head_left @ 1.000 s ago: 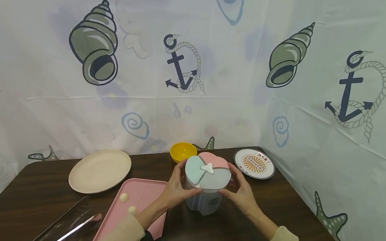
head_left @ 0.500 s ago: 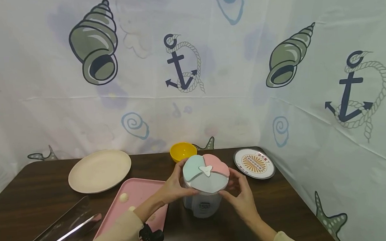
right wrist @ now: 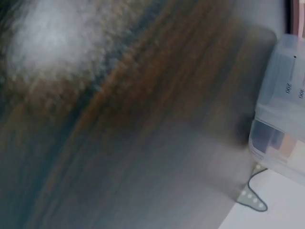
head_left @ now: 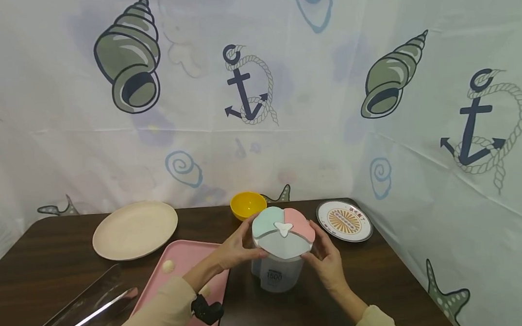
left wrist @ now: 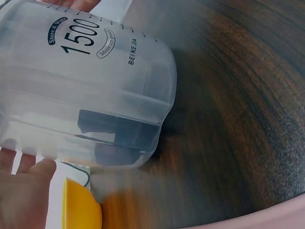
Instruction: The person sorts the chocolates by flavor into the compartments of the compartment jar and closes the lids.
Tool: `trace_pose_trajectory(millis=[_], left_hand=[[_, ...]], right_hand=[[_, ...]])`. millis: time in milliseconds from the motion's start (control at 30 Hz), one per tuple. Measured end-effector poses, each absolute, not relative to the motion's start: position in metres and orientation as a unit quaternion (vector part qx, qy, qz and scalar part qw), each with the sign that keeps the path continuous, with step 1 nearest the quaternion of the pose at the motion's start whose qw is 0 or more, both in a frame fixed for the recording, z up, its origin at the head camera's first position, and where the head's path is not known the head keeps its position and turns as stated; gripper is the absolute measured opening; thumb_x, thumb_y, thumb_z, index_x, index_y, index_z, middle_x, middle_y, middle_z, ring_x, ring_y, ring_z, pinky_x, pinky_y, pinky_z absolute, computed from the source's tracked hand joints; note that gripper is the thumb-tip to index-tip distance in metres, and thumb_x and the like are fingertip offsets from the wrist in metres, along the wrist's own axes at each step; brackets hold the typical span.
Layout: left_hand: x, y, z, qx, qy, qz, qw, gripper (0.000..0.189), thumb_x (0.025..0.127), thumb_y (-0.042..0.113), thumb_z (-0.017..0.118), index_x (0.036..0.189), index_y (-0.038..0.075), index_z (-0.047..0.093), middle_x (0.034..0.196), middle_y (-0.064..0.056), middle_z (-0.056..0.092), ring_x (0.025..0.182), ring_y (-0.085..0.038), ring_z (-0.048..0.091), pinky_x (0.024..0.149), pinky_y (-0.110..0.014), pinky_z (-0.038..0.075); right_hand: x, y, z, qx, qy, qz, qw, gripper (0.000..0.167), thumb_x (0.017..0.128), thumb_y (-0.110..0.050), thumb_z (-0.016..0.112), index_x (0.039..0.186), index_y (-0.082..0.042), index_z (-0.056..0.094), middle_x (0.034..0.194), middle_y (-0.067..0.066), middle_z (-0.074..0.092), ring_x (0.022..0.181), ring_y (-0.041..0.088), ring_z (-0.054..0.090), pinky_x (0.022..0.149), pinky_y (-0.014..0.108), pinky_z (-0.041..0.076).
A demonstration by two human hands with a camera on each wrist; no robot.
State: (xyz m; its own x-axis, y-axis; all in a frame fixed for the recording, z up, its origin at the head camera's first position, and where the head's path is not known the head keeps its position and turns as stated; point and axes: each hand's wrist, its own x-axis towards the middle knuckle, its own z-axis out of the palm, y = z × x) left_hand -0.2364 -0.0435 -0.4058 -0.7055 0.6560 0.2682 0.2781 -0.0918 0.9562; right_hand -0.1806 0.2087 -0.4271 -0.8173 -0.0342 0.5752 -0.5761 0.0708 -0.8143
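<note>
A translucent storage canister (head_left: 278,276) with a lid (head_left: 283,232) in mint, pink and pale grey sections is held between both hands at the middle of the table. My left hand (head_left: 236,249) grips its left side near the lid, thumb in front. On the opposite side my right hand (head_left: 328,262) does the same, its thumb just under the lid's front edge. The mark 1500 on the canister (left wrist: 90,67) shows in the left wrist view. Only part of the canister (right wrist: 281,109) enters the right wrist view, where the right hand is out of sight.
A pink tray (head_left: 190,251) with several pale round pieces lies left of the canister, partly under the left forearm. Metal tongs (head_left: 90,316) lie further left. Behind are a cream plate (head_left: 135,230), a yellow bowl (head_left: 248,205) and a white patterned plate (head_left: 344,221).
Both hands have turned the canister clockwise as seen from above; its pink lid section has swung from the back to the right. Lately it has also shifted slightly right.
</note>
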Motion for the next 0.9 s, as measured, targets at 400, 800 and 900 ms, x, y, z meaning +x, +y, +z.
trace_pose_trajectory(millis=[400, 800, 900], left_hand=[[-0.238, -0.049, -0.404, 0.321, 0.68, 0.635, 0.176, 0.088, 0.084, 0.024, 0.072, 0.149, 0.017, 0.013, 0.156, -0.01, 0.017, 0.141, -0.033, 0.023, 0.106, -0.046, 0.034], [-0.238, -0.053, -0.399, 0.309, 0.698, 0.62, 0.181, 0.086, 0.084, 0.031, 0.07, 0.149, 0.016, 0.016, 0.154, -0.009, 0.022, 0.14, -0.03, 0.024, 0.109, -0.048, 0.027], [-0.237, -0.053, -0.399, 0.306, 0.697, 0.621, 0.184, 0.082, 0.085, 0.03, 0.07, 0.147, 0.015, 0.018, 0.153, -0.01, 0.024, 0.14, -0.031, 0.023, 0.109, -0.049, 0.027]], right_hand=[[-0.179, 0.187, -0.423, 0.134, -0.646, 0.709, 0.25, 0.055, 0.082, 0.009, 0.063, 0.129, 0.014, 0.035, 0.128, 0.003, 0.047, 0.121, 0.003, 0.047, 0.1, 0.015, 0.036], [-0.18, 0.174, -0.401, -0.018, -0.662, 0.719, 0.21, 0.047, 0.091, -0.003, 0.058, 0.135, 0.003, 0.044, 0.136, 0.018, 0.048, 0.111, -0.001, 0.051, 0.09, 0.01, 0.042], [-0.181, 0.169, -0.399, -0.048, -0.639, 0.734, 0.226, 0.045, 0.09, -0.004, 0.061, 0.131, 0.005, 0.047, 0.125, 0.013, 0.056, 0.106, 0.001, 0.054, 0.087, 0.011, 0.044]])
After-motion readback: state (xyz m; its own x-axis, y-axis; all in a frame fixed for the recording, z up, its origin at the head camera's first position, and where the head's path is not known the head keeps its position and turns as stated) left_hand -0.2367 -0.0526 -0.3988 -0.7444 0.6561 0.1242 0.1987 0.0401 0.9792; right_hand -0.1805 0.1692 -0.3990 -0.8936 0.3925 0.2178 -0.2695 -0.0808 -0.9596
